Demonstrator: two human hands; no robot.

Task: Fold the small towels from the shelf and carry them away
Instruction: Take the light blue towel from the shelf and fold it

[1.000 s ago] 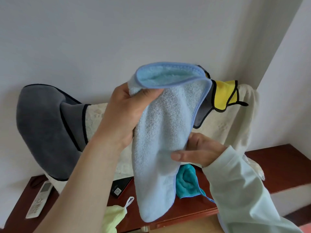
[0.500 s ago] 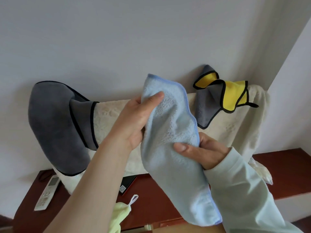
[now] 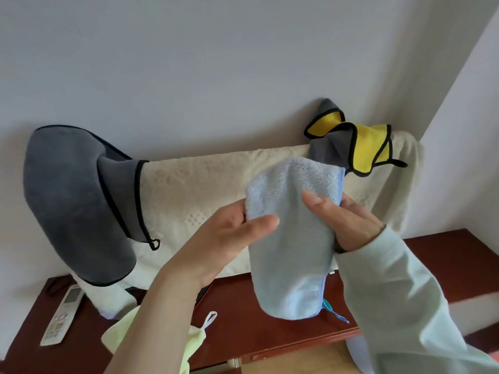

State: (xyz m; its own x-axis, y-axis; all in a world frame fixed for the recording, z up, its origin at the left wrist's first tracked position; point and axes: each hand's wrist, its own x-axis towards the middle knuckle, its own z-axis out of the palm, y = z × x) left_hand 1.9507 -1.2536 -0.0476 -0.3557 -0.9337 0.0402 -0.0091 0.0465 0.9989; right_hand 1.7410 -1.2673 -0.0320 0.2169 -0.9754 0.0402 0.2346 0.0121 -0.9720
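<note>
A light blue towel (image 3: 291,238) hangs folded in the air in front of me, held from both sides. My left hand (image 3: 229,241) pinches its left edge, thumb on the front. My right hand (image 3: 348,220) grips its right edge, thumb laid over the front. On a cream-covered object (image 3: 205,190) against the wall lie a large grey towel (image 3: 73,203) at the left and a grey-and-yellow towel (image 3: 353,144) at the right. A pale green towel (image 3: 194,338) lies on the red-brown shelf (image 3: 243,314) below my left arm. A teal towel (image 3: 328,306) peeks out behind the blue one.
A white remote control (image 3: 63,314) lies on the shelf at the left. A dark flat object (image 3: 202,292) sits on the shelf, mostly hidden by my left arm. White walls meet in a corner at the right.
The blue towel has gone from a long hanging strip to a shorter folded shape. My left hand moved from its top to its left edge, and the right thumb now lies across the front.
</note>
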